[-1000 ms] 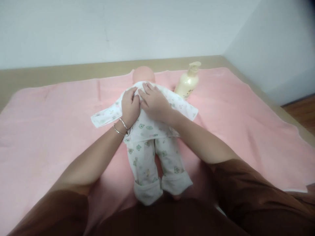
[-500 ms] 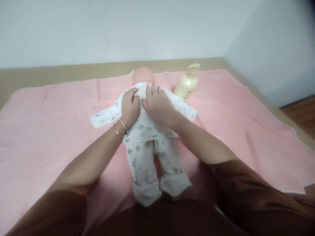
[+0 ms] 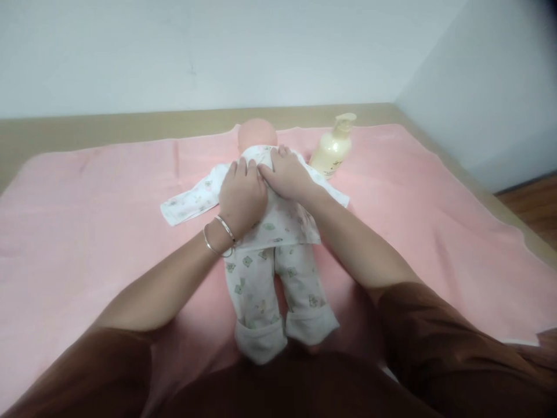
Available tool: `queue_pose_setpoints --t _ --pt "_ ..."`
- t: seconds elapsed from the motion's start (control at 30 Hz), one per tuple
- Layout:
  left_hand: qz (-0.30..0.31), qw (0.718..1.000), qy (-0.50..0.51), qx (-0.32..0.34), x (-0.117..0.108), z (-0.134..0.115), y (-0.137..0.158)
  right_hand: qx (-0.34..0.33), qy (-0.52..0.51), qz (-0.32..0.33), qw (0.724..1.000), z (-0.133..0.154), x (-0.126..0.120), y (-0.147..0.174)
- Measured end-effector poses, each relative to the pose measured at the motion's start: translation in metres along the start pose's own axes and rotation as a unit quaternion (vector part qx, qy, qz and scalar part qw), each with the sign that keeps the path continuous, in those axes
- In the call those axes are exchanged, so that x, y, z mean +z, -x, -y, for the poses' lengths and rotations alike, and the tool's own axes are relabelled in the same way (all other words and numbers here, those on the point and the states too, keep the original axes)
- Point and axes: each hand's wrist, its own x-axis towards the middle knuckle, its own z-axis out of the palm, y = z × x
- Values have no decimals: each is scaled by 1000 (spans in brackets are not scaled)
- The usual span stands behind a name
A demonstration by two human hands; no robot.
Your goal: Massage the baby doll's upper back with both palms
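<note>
A baby doll [image 3: 257, 134] lies face down, its head toward the wall and its legs toward me. It wears a white printed top [image 3: 278, 223] and matching trousers [image 3: 256, 290] with turned-up cuffs. My left hand [image 3: 243, 194] rests flat on the left and middle of the doll's back, fingers stretched toward the head. On the upper right of the back lies my right hand [image 3: 289, 174], also open, its thumb close to the left hand's fingers. Two thin bangles [image 3: 217, 235] circle my left wrist.
Under the doll spreads a pink cloth [image 3: 108, 232] over a beige surface [image 3: 143, 126]. A cream pump bottle [image 3: 333, 148] stands tilted-looking just beyond the doll's right shoulder. A pale wall [image 3: 217, 58] rises behind, and wooden floor [image 3: 531, 203] shows at the right.
My left hand has slid right toward the middle of the back. My right hand has shifted slightly up and right. The doll's top has wrinkled on its right side.
</note>
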Motion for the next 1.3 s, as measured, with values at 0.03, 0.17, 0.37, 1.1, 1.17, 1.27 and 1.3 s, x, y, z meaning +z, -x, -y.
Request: queue_pose_setpoints --t 0.03,0.17,0.37,1.1,1.17,1.27,1.3 --pt "-2 1000 1 3 -1 -3 1 -2 8 2 1000 0 -1 1" --pt "31 999 2 -21 -6 3 -8 -22 69 -9 997 10 -5 13" --pt "29 993 58 -93 -6 28 -27 -74 140 -7 987 31 -7 36" --pt "67 994 30 -78 -11 18 -30 -151 134 -19 979 21 0 34" --pt "57 995 33 -81 -8 21 -30 -155 137 -11 978 23 0 37" --pt "59 996 8 -63 -7 21 -26 -110 118 1 987 21 -4 31" --pt "60 997 -12 -49 -8 19 -24 -100 105 5 989 19 -5 26"
